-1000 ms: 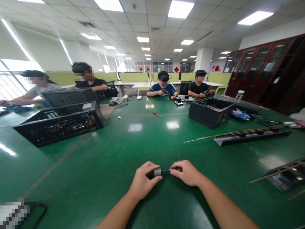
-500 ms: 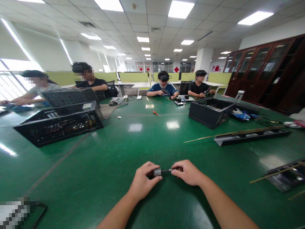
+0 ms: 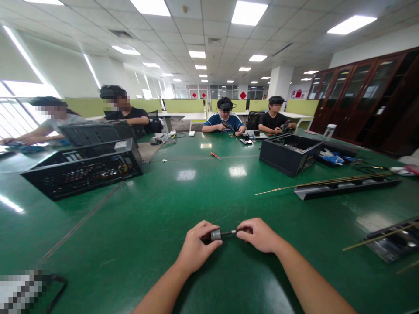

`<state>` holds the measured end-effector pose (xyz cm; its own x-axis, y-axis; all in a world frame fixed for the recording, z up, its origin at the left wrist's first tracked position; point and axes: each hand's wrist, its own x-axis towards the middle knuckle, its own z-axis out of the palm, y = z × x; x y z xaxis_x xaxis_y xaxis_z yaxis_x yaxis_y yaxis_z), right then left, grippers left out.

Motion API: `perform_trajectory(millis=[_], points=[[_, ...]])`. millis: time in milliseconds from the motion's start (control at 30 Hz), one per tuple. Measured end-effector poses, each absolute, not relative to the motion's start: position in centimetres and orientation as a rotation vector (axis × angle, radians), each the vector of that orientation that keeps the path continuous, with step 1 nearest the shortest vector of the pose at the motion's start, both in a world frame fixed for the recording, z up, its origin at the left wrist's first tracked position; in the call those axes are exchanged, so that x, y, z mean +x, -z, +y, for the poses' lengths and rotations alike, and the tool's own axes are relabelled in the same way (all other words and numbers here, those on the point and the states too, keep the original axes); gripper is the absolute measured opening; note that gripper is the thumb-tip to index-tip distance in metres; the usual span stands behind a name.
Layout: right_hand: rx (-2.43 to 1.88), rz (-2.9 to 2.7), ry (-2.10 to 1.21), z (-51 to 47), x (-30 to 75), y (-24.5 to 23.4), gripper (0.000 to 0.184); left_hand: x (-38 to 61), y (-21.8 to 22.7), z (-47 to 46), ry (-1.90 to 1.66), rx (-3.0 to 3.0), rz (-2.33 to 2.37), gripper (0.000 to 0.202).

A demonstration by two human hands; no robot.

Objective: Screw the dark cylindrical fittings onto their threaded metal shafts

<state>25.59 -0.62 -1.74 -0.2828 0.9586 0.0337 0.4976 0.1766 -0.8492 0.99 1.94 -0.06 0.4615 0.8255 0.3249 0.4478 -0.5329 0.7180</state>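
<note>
At the near middle of the table [image 3: 209,198], the left hand [image 3: 197,245] holds a cylinder [image 3: 216,235] whose rod [image 3: 227,233] points right, and the right hand [image 3: 260,235] pinches a brown part [image 3: 246,229] by the rod's tip, so work seems unfinished, though whether they are joined I cannot tell.

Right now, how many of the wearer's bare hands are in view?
2: left hand on the grey cylinder, right hand on the brown piece opposite. Neither is hidden.
</note>
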Motion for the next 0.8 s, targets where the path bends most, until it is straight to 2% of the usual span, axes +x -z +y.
perform_trajectory(millis=[300,533,667,800], points=[[-1.42,-1.891,-1.016,-0.5,27.4,1.2,0.024,0.8,0.1,2.1,-0.895,2.18,1.098,0.024],[-1.479,-1.788,-1.204,0.1,30.2,1.8,0.028,0.1,-0.1,2.5,-0.914,2.014,1.196,0.028],[-1.461,-1.804,-1.184,0.2,30.0,2.0,0.026,-4.0,-1.0,2.9,-0.926,1.985,1.295,0.038],[-1.454,-1.801,-1.171,0.3,29.5,1.9,0.023,-11.9,-1.5,2.2,-0.958,2.06,1.662,0.045]])
